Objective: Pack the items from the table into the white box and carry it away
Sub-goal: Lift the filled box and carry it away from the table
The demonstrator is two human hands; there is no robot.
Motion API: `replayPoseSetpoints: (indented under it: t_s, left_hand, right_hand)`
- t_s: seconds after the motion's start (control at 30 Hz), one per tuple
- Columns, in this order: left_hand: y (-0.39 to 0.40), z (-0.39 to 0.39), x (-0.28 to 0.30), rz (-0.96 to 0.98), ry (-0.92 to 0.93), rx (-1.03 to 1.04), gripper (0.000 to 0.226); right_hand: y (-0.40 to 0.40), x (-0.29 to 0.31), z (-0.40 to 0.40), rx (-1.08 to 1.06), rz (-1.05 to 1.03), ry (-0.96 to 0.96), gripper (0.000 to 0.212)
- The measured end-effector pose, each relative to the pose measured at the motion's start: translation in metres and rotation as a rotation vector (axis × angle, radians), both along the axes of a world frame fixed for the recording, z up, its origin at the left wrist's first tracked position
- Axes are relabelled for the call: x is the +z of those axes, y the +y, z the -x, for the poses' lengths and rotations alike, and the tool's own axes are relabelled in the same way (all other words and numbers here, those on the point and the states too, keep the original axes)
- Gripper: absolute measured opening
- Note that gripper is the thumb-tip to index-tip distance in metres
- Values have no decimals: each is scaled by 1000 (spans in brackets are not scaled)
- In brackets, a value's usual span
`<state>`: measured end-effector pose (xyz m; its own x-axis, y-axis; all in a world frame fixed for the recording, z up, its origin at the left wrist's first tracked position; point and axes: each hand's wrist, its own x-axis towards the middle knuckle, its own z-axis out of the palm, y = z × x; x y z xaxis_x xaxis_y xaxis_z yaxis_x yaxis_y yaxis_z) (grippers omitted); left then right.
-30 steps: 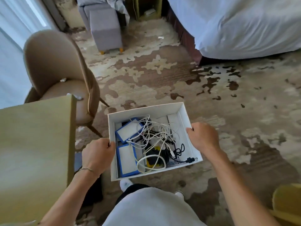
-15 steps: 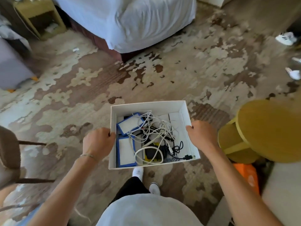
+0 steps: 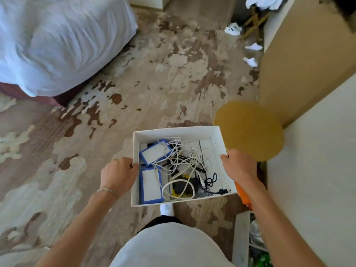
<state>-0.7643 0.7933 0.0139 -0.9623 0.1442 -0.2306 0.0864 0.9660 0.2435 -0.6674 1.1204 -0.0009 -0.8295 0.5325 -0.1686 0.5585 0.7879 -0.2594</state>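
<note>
Held up over the patterned beige-and-brown carpet (image 3: 173, 78): open white cardboard box (image 3: 173, 132), gripped at both side walls. Left hand (image 3: 117, 175) curled over the left rim, fingers wrapped around the edge; right hand (image 3: 238, 167) clamped likewise on the right rim. Inside: two flat white devices with blue borders (image 3: 152, 166) along the left, a tangle of white cables (image 3: 183, 158) across the middle, black cords (image 3: 211, 180) and a yellow-and-black gadget (image 3: 180, 186) near the front. Just beside the box's right corner, a round yellow tabletop (image 3: 250, 130). Far left, white-sheeted bed (image 3: 57, 41).
</note>
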Motion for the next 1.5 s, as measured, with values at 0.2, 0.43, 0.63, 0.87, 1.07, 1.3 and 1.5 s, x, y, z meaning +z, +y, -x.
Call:
replayPoseSetpoints:
  t_s: [0.2, 0.43, 0.63, 0.87, 1.07, 1.3, 1.5]
  left_hand:
    - [82, 51, -6, -8, 9, -120, 42]
    - [196, 92, -16, -4, -43, -146, 37]
    - [296, 114, -54, 3, -113, -76, 40]
    - [393, 149, -121, 6, -172, -1, 40]
    - [468, 182, -174, 69, -163, -54, 40]
    - [534, 214, -237, 95, -202, -112, 40]
    - [569, 228, -278, 117, -221, -129, 39]
  right_hand:
    - [67, -8, 13, -117, 15, -31, 46]
    - [162, -33, 28, -251, 45, -68, 44]
    - [265, -70, 57, -259, 99, -94, 42]
    - [370, -131, 105, -196, 143, -124, 40]
    - [437, -187, 130, -221, 133, -138, 47]
    - [496, -233, 152, -257, 128, -165, 51]
    - [528, -259, 160, -286, 125, -198, 49]
